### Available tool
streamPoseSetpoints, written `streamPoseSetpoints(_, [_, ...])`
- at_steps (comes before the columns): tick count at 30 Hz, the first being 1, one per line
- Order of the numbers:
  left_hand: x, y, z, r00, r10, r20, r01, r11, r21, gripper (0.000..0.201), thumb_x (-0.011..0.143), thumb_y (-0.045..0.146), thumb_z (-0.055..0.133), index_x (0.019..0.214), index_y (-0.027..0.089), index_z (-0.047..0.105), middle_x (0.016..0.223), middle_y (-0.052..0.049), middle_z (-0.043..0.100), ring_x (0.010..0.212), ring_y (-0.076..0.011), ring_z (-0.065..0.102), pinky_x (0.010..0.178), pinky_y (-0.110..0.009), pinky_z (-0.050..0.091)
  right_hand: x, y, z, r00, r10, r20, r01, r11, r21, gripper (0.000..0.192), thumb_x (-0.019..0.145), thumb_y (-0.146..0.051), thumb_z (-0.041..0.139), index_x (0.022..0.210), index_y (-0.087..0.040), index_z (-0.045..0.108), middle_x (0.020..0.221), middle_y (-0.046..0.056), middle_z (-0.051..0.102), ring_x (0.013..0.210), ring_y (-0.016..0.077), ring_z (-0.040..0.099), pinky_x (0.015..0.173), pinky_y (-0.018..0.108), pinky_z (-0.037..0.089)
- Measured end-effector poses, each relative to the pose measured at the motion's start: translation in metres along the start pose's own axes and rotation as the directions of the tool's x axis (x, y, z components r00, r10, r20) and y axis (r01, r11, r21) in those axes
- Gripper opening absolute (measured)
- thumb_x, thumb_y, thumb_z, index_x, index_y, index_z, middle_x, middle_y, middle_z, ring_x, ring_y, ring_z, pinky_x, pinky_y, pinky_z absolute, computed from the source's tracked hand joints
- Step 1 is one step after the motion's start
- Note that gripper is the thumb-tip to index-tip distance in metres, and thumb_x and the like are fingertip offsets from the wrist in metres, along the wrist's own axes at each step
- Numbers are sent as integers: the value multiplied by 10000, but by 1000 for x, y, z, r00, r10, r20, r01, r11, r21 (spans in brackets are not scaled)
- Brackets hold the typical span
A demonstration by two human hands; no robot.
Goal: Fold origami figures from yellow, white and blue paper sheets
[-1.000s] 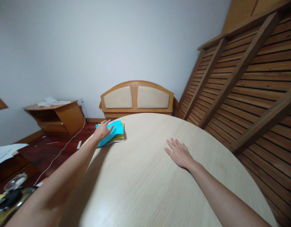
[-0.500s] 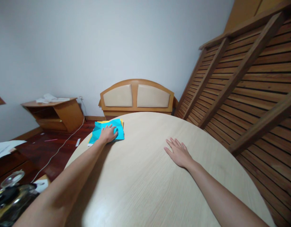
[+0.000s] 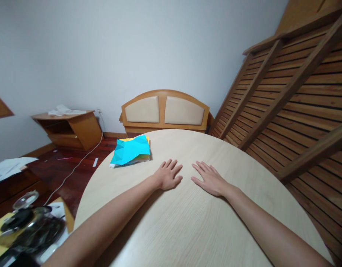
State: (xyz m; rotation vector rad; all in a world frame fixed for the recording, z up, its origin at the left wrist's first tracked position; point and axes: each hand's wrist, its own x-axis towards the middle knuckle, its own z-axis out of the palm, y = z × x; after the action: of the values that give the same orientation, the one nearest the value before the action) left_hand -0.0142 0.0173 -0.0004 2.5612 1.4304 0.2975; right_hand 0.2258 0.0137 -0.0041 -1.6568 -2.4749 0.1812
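My left hand is over the middle of the round, pale wood table, palm down with its fingers spread and nothing in it. Just to its right, my right hand lies flat on the tabletop, fingers stretched out and holding nothing. A small gap separates the two hands. A creased, bright blue sheet of paper rests at the table's far left, beyond my left hand and apart from it. Under it, the edges of yellow and white sheets show.
A wooden slatted frame leans along the right side. Behind the table stands a headboard with two cream panels. A low wooden cabinet is at the back left. Dark items and a clear lid crowd a surface at lower left.
My left hand has left the blue paper and moved right, to the table's middle beside my right hand. The blue paper stays at the far left. My right hand has barely moved.
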Motion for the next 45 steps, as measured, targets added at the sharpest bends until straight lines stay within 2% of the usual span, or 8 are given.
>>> streamPoseSetpoints(5, [4,-4,-4,999,21,-34,-20,999,43,563,980,495,376,1468,220,432,1593,-107,326,1477,-340,257,1182,-523,243,5,-15,-1,993,23,-113,-22,1000,6,614,943,-531,442,1435,-167,492,1539,141,422,1437,303,349,1188,506,223])
streamPoseSetpoints(11, [1,-4,1,994,83,-74,-80,996,42,487,987,406,401,1418,194,487,1551,-131,396,1449,-339,323,1165,-529,299,0,-6,0,998,-49,-43,52,997,53,646,954,-554,416,1488,-189,440,1594,90,340,1486,282,258,1209,480,193])
streamPoseSetpoints(29, [2,-5,4,986,118,-117,-114,993,42,425,982,370,433,1363,207,532,1501,-123,463,1414,-347,380,1132,-554,356,-1,0,2,996,-67,-55,71,995,69,650,955,-563,420,1489,-193,443,1594,85,338,1486,288,260,1209,482,196])
streamPoseSetpoints(35, [0,-7,-2,956,173,-236,-150,982,110,338,953,294,476,1238,180,618,1371,-117,588,1301,-274,514,1132,-446,385,-1,1,2,996,-71,-62,76,993,88,646,952,-584,419,1484,-219,452,1589,83,348,1485,293,260,1210,490,196])
streamPoseSetpoints(38, [-2,-19,-14,922,113,-369,-60,986,153,327,927,268,504,1209,167,635,1367,-131,586,1272,-279,530,1110,-448,405,-1,2,3,996,-72,-59,77,993,93,652,952,-589,417,1485,-214,452,1587,86,353,1485,295,262,1210,490,195])
streamPoseSetpoints(42, [-3,-44,-33,828,-22,-561,124,982,143,356,871,194,517,1204,171,640,1348,-118,597,1260,-282,528,1105,-472,394,-1,1,2,996,-68,-49,73,993,91,668,952,-597,409,1483,-194,455,1589,98,346,1485,296,261,1212,485,194])
streamPoseSetpoints(43, [-4,-52,-37,802,-61,-595,178,974,141,374,858,182,515,1211,169,638,1358,-120,590,1269,-288,519,1113,-481,380,-1,1,1,996,-70,-48,74,993,89,670,952,-599,406,1483,-192,455,1590,99,342,1485,295,260,1213,482,194])
streamPoseSetpoints(45, [-7,-66,-44,785,-126,-607,265,953,145,424,827,170,523,1239,149,624,1400,-143,552,1312,-312,477,1115,-490,370,-2,1,1,996,-72,-51,76,993,86,673,954,-600,401,1484,-188,454,1593,99,335,1484,294,263,1214,480,195])
